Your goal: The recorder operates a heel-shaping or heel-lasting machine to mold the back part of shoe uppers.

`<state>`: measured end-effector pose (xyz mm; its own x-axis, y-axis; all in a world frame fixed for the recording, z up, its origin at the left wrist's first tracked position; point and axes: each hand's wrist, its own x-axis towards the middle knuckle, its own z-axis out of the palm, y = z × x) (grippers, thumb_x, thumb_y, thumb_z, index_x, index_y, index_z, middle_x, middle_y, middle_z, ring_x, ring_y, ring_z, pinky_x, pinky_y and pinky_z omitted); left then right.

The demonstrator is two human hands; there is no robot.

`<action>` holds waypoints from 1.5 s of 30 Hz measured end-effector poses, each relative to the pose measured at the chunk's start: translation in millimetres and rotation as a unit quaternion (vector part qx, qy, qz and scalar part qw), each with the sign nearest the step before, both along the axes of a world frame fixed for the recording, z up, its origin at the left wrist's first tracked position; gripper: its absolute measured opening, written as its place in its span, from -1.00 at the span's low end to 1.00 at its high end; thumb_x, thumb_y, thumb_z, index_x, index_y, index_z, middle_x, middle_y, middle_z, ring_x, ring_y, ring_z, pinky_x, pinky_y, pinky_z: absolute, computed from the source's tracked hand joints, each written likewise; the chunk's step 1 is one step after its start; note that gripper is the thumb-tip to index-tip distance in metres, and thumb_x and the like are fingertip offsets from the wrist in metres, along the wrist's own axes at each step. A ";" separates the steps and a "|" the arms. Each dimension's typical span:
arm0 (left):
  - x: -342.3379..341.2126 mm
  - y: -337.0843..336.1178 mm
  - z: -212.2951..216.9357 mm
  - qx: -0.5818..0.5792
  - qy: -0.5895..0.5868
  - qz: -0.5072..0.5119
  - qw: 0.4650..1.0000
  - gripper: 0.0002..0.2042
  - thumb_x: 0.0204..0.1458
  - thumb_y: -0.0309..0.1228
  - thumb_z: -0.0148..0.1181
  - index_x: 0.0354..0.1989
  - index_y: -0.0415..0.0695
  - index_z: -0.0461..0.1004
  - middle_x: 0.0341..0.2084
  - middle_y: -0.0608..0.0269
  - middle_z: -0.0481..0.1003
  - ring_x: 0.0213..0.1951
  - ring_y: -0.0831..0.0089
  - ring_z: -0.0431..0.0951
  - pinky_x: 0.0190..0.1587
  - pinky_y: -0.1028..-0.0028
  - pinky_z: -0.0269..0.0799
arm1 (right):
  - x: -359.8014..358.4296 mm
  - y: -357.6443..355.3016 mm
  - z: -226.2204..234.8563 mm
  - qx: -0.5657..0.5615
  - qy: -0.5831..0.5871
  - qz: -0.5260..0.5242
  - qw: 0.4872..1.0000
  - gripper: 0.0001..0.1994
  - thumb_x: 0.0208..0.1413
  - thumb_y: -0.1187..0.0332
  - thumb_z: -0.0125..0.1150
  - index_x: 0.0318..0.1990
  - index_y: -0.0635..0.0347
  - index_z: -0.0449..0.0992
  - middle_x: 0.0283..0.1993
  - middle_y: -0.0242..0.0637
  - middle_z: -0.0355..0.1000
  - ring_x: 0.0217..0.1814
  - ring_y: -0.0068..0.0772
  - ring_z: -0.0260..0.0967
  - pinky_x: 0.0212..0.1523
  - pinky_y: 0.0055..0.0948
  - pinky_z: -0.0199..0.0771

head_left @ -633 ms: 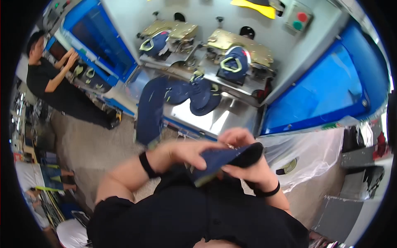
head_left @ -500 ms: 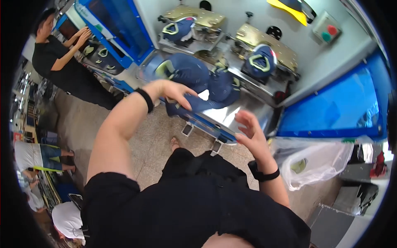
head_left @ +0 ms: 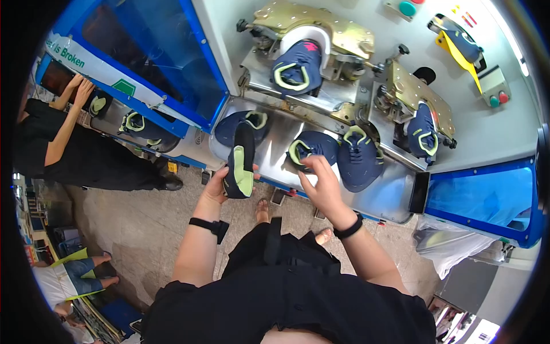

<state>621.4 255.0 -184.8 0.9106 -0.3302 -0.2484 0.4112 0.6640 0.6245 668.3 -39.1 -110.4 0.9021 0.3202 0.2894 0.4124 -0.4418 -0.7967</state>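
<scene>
My left hand (head_left: 217, 185) is closed around a dark navy shoe upper (head_left: 243, 162) with lime-green lining, held with its opening toward me in front of the steel ledge (head_left: 269, 152). Its fingertips show on the far side of the shoe. My right hand (head_left: 325, 189) has thumb and fingers apart, nothing visible between them. It hovers at the near side of a navy shoe upper (head_left: 321, 143) on the ledge; whether it touches it I cannot tell. Beside that one lies a laced navy shoe upper (head_left: 360, 163). Another shoe upper (head_left: 229, 127) rests on the left, partly behind the held one.
Two brass-coloured clamp fixtures (head_left: 321, 26) (head_left: 409, 86) stand behind the ledge, with a navy shoe upper (head_left: 297, 67) (head_left: 422, 131) at each. Blue-framed doors (head_left: 203, 69) (head_left: 487, 195) flank the bay. A button box (head_left: 495, 86) is on the wall. A co-worker's hands (head_left: 80, 89) are at the left.
My left hand has come nearer to me and now holds a shoe upper upright. My right hand has moved left toward the shoes. The view has shifted, showing more of the fixtures.
</scene>
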 end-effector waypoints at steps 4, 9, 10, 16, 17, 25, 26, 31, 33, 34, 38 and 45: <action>-4.1 26.6 10.9 0.078 0.042 0.093 0.992 -0.31 0.02 -0.04 0.28 0.27 -0.11 0.22 0.03 0.01 0.45 0.11 -0.12 0.45 0.00 -0.03 0.54 | 36.0 57.2 13.6 -0.049 -0.099 -0.001 0.994 -0.78 -0.04 0.53 0.24 -0.19 0.18 0.46 -0.16 -0.15 0.40 -0.11 -0.05 0.41 -0.11 -0.25 0.44; 38.9 8.9 15.8 0.191 0.104 0.244 0.945 -0.24 0.07 -0.11 0.31 0.35 -0.06 0.01 0.10 0.14 0.34 0.07 0.34 0.44 -0.11 0.29 0.53 | 84.7 76.5 57.8 -0.026 -0.253 -0.159 0.954 -0.65 -0.11 0.38 0.40 -0.14 0.16 0.44 -0.12 -0.17 0.39 -0.14 -0.06 0.43 -0.22 -0.30 0.49; 60.7 5.8 14.5 0.280 0.098 0.239 0.924 -0.10 0.02 -0.09 0.36 0.41 -0.05 -0.13 0.18 0.03 0.26 0.10 0.22 0.40 -0.18 0.21 0.56 | 96.0 80.6 64.0 -0.050 -0.256 -0.179 0.949 -0.59 -0.12 0.34 0.44 -0.11 0.16 0.42 -0.11 -0.17 0.39 -0.13 -0.07 0.44 -0.22 -0.29 0.49; 122.1 -9.0 1.8 0.259 0.274 0.258 0.890 0.08 -0.23 -0.19 0.57 0.36 -0.25 -0.14 0.16 -0.12 0.25 -0.02 -0.03 0.48 -0.32 -0.02 0.59 | 125.8 94.1 63.9 -0.242 -0.164 -0.146 0.945 -0.69 -0.18 0.48 0.31 -0.20 0.10 0.43 -0.22 -0.24 0.38 -0.18 -0.13 0.45 -0.20 -0.22 0.48; 126.6 -6.6 -1.5 0.226 0.268 0.250 0.902 -0.03 -0.24 -0.21 0.58 0.27 -0.26 0.02 0.05 -0.11 0.35 -0.16 -0.04 0.55 -0.35 0.00 0.59 | 121.4 88.3 62.4 -0.179 -0.222 -0.157 0.946 -0.68 -0.18 0.50 0.31 -0.20 0.12 0.43 -0.22 -0.22 0.39 -0.18 -0.09 0.44 -0.19 -0.21 0.47; 151.1 -1.0 -27.2 0.135 0.347 0.333 0.866 -0.55 -0.26 -0.07 0.53 -0.19 0.11 0.51 -0.27 0.35 0.54 -0.23 0.40 0.51 -0.20 0.35 0.38 | 5.0 6.4 65.9 -0.031 -0.186 -0.116 0.975 -0.70 -0.16 0.48 0.45 -0.27 0.16 0.45 -0.37 -0.26 0.40 -0.34 -0.16 0.41 -0.35 -0.30 0.44; 146.9 0.3 -29.3 0.131 0.333 0.341 0.869 -0.55 -0.26 -0.07 0.53 -0.19 0.11 0.51 -0.27 0.35 0.54 -0.23 0.40 0.51 -0.20 0.35 0.38 | -5.7 -0.7 64.6 -0.045 -0.240 -0.082 0.966 -0.67 -0.26 0.55 0.42 -0.26 0.14 0.47 -0.34 -0.27 0.38 -0.37 -0.20 0.40 -0.36 -0.33 0.45; 70.7 19.7 -21.9 -0.002 0.152 0.268 0.951 -0.59 0.03 -0.34 0.25 0.05 -0.21 0.41 -0.05 0.08 0.51 -0.04 0.20 0.55 0.05 0.18 0.49 | -26.6 -23.2 50.0 -0.079 -0.255 0.013 0.963 -0.62 -0.37 0.62 0.31 -0.25 0.12 0.54 -0.23 -0.28 0.38 -0.34 -0.25 0.44 -0.43 -0.40 0.48; 13.9 36.9 -6.2 0.021 0.122 0.246 0.961 -0.49 0.05 -0.35 0.19 0.19 -0.26 0.31 0.08 0.01 0.43 0.07 0.17 0.49 0.14 0.23 0.42 | -15.3 -18.0 36.4 -0.080 -0.231 0.039 0.969 -0.62 -0.34 0.62 0.29 -0.24 0.13 0.53 -0.22 -0.27 0.39 -0.33 -0.25 0.45 -0.42 -0.40 0.49; -16.6 45.6 4.6 0.044 0.092 0.225 0.969 -0.42 0.04 -0.33 0.17 0.26 -0.27 0.24 0.14 -0.02 0.39 0.14 0.15 0.44 0.21 0.23 0.37 | -7.7 -11.8 28.3 -0.093 -0.209 0.054 0.972 -0.63 -0.32 0.61 0.27 -0.22 0.13 0.53 -0.20 -0.27 0.39 -0.31 -0.25 0.45 -0.40 -0.39 0.50; -100.1 54.6 44.9 0.077 0.058 0.222 0.970 -0.38 0.00 -0.24 0.19 0.22 -0.33 0.27 0.05 0.01 0.48 0.07 0.20 0.51 0.15 0.25 0.44 | 21.3 42.9 -11.0 -0.136 -0.206 0.140 0.959 -0.70 -0.09 0.46 0.14 -0.13 0.12 0.44 -0.17 -0.29 0.34 -0.19 -0.30 0.45 -0.32 -0.40 0.51; -68.6 27.5 85.8 0.073 -0.001 0.222 0.972 -0.18 -0.16 -0.22 0.29 0.32 -0.23 0.10 0.22 -0.04 0.28 0.21 0.12 0.37 0.27 0.20 0.30 | 32.3 100.6 -18.0 -0.070 0.014 0.178 0.981 -0.52 0.02 0.49 0.24 0.13 0.08 0.33 0.13 -0.19 0.30 -0.10 -0.11 0.47 -0.18 -0.25 0.56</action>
<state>552.8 282.5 -99.0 0.9559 0.1348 -0.2610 0.1024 0.6798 0.7262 700.6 61.5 -128.4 0.7327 0.6514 0.1971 0.5400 -0.3801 -0.7510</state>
